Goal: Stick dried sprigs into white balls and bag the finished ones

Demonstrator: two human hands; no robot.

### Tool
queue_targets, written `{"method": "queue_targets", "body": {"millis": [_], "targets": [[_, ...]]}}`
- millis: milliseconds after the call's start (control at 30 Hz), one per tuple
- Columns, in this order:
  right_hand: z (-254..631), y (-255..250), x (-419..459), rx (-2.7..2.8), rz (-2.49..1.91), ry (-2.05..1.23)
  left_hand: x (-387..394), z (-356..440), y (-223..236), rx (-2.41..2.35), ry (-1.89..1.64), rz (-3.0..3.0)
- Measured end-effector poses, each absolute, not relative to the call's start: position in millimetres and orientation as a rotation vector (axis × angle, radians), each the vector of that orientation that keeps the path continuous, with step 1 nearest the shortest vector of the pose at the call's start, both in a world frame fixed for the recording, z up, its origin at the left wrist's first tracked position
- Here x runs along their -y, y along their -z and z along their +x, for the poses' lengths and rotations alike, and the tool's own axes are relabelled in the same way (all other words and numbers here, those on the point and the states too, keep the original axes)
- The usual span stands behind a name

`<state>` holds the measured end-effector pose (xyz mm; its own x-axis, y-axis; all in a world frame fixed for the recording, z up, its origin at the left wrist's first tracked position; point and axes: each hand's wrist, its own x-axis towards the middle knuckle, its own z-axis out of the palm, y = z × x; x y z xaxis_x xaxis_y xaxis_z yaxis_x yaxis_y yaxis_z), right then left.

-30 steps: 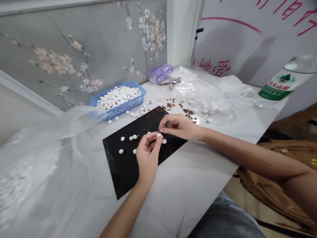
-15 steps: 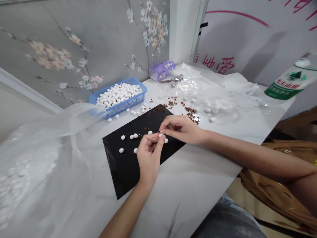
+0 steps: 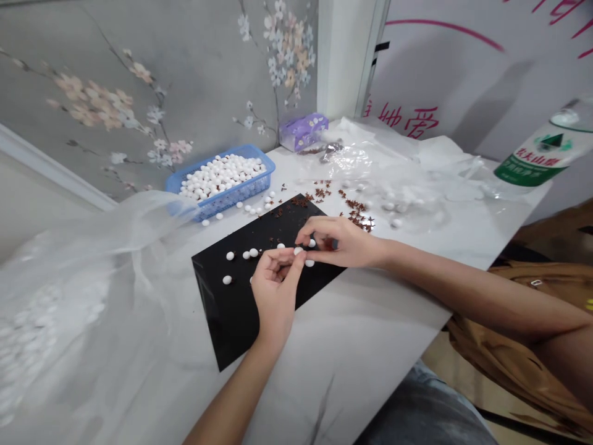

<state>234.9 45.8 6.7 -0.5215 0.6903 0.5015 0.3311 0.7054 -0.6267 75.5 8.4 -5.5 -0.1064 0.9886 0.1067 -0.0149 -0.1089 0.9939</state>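
Observation:
My left hand (image 3: 277,287) pinches a small white ball (image 3: 298,251) between thumb and index finger, above the black board (image 3: 236,321). My right hand (image 3: 340,241) meets it from the right, its thumb and index fingertips closed at the ball's upper side. A small brown piece shows at those fingertips; its exact shape is hard to make out. Several other white balls lie on the board, such as one at its left (image 3: 227,280), some with brown bits beneath. Another ball (image 3: 309,263) sits just below my right fingertips.
A blue basket (image 3: 241,193) full of white balls stands behind the board. Brown star-shaped pieces (image 3: 356,213) are scattered at the back right. Clear plastic bags (image 3: 417,167) lie on both sides of the white table (image 3: 370,334). A water bottle (image 3: 532,157) stands right, a purple packet (image 3: 303,131) behind.
Both hands have shifted slightly left with the pinched ball. The right fingers have parted a little behind the fingertips, so another white ball on the board now shows between them.

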Motion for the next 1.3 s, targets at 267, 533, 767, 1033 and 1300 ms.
{"method": "queue_targets", "body": {"millis": [267, 533, 767, 1033, 1300], "targets": [[232, -3, -45, 2.115, -0.765, -0.586, -9, 73, 9, -1.204, -1.375, 1.214], [231, -2, -45, 2.115, -0.741, -0.608, -9, 72, 11, -1.189, -1.368, 1.209], [230, 0, -45, 2.071, -0.787, -0.737, -9, 72, 12, -1.195, -1.370, 1.223], [231, -2, -46, 2.130, -0.750, -0.655, -8, 71, 11, -1.183, -1.346, 1.242], [236, -12, -45, 2.288, -0.867, -0.616, -11, 72, 10, -1.207, -1.319, 1.396]]}}
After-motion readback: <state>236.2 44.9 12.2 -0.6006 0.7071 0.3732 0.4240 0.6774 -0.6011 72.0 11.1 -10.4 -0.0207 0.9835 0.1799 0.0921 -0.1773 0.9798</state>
